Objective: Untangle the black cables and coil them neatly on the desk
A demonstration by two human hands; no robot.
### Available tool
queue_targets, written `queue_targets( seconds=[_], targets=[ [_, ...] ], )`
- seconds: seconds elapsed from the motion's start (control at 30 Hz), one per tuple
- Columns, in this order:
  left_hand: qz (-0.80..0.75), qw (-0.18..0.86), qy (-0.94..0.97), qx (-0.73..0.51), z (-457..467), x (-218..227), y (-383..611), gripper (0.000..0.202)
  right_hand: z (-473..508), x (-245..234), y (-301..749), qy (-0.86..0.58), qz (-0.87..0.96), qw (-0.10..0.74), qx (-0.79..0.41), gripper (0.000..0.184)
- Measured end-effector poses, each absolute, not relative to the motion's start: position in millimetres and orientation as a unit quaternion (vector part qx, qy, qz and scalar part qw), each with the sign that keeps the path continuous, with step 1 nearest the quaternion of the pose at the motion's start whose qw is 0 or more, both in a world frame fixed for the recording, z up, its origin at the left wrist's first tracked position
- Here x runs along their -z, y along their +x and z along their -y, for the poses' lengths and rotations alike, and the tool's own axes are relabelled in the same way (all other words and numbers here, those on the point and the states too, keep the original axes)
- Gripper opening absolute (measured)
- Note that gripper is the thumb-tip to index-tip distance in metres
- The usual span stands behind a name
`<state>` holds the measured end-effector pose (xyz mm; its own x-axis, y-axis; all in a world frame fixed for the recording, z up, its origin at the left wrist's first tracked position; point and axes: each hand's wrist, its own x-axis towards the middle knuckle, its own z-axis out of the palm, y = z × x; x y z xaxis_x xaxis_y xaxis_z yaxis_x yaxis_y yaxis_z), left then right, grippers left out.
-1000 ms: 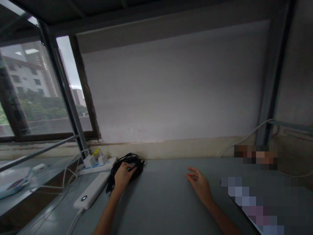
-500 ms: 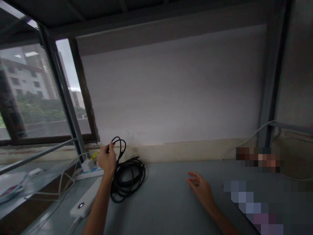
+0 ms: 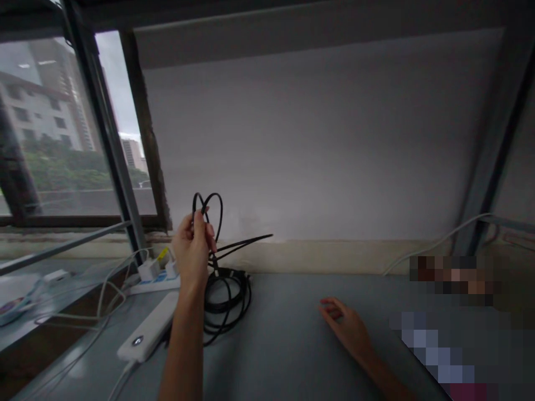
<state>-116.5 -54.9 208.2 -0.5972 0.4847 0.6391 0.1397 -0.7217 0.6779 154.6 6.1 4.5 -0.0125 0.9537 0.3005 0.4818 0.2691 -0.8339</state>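
Observation:
Raised off the surface at left of centre, my left hand (image 3: 195, 239) is closed on a black cable (image 3: 228, 303). Two thin loops stand up above its fingers, and a narrow doubled strand sticks out to the right. Below the hand hang the larger coils, low over the grey tabletop (image 3: 288, 345); I cannot tell whether they touch it. My right hand (image 3: 343, 323) hovers low over the tabletop at right of centre, its fingers slightly curled and apart, with nothing in them.
A white power strip (image 3: 152, 328) with a round button lies left of my left forearm. Behind it, white plugs (image 3: 149, 270) sit in another strip (image 3: 156, 285). White cords (image 3: 102, 301) tangle at the left. A metal post (image 3: 106, 139) rises before the window. The right side is pixelated.
My left hand has lifted the cable higher and a little to the right. The doubled strand now shows. My right hand has hardly moved. The camera view has tilted down slightly.

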Motion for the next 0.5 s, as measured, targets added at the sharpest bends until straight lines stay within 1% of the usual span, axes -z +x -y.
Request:
queue_targets(
  seconds=[0.1,0.2,0.23,0.3,0.33,0.37,0.4,0.5],
  targets=[
    [-0.342,0.144,0.472,-0.800,58,-208,-111,0.037,-4,-12,146,-0.528,0.682,0.429,-0.269,0.027],
    [-0.319,0.174,0.469,-0.805,61,-210,-107,0.037,4,-36,126,-0.480,0.700,0.425,-0.314,0.032],
    [-0.312,0.183,0.465,-0.808,62,-210,-104,0.035,8,-49,118,-0.445,0.718,0.417,-0.334,0.042],
    [-0.296,0.202,0.462,-0.811,65,-212,-99,0.031,18,-81,99,-0.362,0.748,0.434,-0.348,0.066],
    [-0.289,0.210,0.463,-0.812,66,-213,-96,0.030,24,-98,89,-0.309,0.758,0.454,-0.352,0.074],
    [-0.280,0.218,0.466,-0.811,68,-213,-92,0.029,29,-114,80,-0.259,0.758,0.477,-0.361,0.076],
    [-0.271,0.227,0.472,-0.808,69,-213,-88,0.029,35,-130,70,-0.215,0.750,0.503,-0.370,0.069],
    [-0.258,0.254,0.496,-0.789,71,-212,-77,0.030,47,-166,47,-0.156,0.693,0.565,-0.420,0.038]
  ],
)
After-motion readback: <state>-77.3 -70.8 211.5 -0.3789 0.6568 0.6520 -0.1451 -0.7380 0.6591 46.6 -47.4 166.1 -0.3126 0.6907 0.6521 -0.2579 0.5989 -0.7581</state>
